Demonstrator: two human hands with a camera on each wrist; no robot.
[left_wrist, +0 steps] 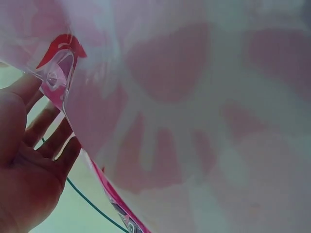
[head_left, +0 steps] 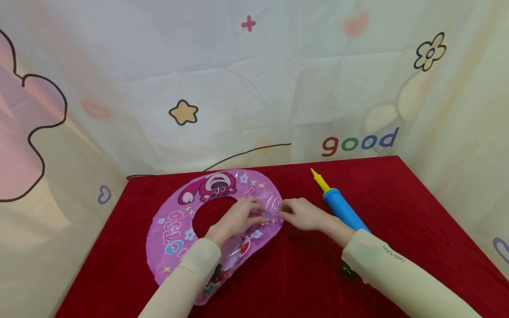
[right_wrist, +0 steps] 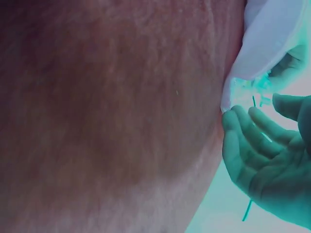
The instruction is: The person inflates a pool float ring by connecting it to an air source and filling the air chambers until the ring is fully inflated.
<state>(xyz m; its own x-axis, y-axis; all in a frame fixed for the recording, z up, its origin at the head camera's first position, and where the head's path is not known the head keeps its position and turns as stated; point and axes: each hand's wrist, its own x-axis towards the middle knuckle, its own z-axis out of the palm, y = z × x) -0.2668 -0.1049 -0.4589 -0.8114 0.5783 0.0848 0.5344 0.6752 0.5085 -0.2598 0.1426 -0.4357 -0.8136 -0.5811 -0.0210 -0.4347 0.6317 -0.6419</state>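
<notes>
A pink, glossy swim ring (head_left: 175,221) with a cartoon bear, flowers and letters lies on the red cloth, its near side narrowed and folded. My left hand (head_left: 238,216) reaches over its right side, thumb and fingers pinching the plastic beside a small clear valve (head_left: 270,215). In the left wrist view, the left hand (left_wrist: 36,145) has its thumb and fingers at the ring's edge, by a clear round fitting (left_wrist: 53,77). From the right, my right hand (head_left: 304,214) grips the outer edge near the valve with curled fingers. The right wrist view shows this hand (right_wrist: 272,165) with its fingertips at the plastic.
A blue hand pump (head_left: 343,210) with a yellow nozzle (head_left: 319,179) lies right of the ring, partly behind the right forearm. A small dark object (head_left: 348,270) shows beside that sleeve. The red-covered table (head_left: 370,176) meets a printed curtain (head_left: 254,88) at the back.
</notes>
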